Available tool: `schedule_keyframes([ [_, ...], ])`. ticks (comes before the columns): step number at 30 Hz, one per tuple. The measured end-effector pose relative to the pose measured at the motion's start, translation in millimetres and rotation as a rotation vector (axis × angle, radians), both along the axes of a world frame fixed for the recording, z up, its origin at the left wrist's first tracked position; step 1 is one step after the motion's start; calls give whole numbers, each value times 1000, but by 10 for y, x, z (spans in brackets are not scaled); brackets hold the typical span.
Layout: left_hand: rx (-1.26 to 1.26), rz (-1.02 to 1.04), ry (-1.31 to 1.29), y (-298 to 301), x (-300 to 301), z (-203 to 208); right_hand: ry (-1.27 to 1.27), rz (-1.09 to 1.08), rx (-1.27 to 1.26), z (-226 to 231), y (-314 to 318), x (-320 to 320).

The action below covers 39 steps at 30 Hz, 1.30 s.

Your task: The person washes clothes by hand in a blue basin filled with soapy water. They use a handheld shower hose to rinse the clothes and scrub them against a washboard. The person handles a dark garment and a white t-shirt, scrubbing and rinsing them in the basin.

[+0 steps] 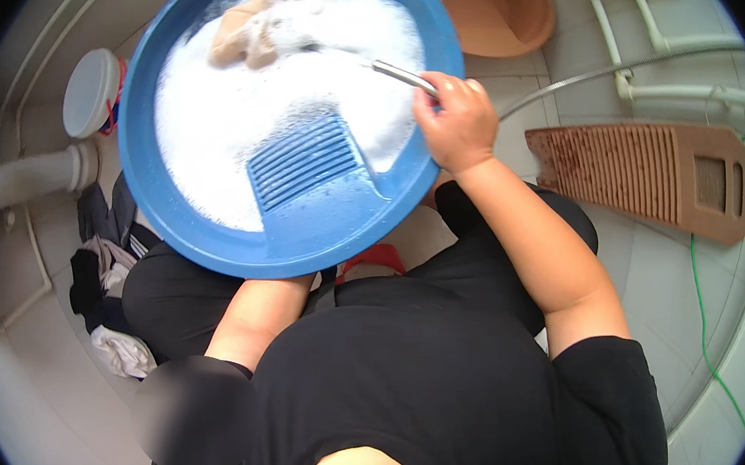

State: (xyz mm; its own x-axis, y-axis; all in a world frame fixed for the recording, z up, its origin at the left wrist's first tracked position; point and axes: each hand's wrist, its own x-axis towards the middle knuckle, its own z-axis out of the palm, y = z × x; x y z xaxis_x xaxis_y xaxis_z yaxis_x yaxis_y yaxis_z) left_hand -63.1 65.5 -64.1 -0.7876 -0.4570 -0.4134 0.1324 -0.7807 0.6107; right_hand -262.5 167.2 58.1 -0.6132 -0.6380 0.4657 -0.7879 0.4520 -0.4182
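Note:
In front of me a round blue basin [144,174] tilts toward me, filled with white suds [218,144]. A ribbed blue washboard [319,218] is part of its near side. Beige cloth [239,32] pokes out of the foam at the far left. My right hand [459,122] is closed around the metal end [398,75] of a flexible hose, over the basin's right rim, with the tip pointing left above the suds. My left forearm [262,312] reaches under the basin's near edge; that hand is hidden beneath it.
A brown washboard [633,174] leans at the right. The metal hose [589,72] runs to white pipes [696,94]. Behind is an orange basin [504,15]. At left are a lidded white bucket [92,94], a white pipe [33,176] and a clothes pile [112,287].

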Motion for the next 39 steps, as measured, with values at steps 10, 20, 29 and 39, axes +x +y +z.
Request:
schedule_keyframes([
  [10,-1669,-568,-316,1,321,453,1,-29,26,13,-43,70],
  [20,-956,-1203,-289,53,916,631,-45,-80,111,71,-45,109],
  [29,-890,-995,-211,-190,1452,1314,-49,-85,209,27,-62,60],
  [39,-667,-574,-328,-450,1937,1248,-177,11,143,-36,20,-32],
])
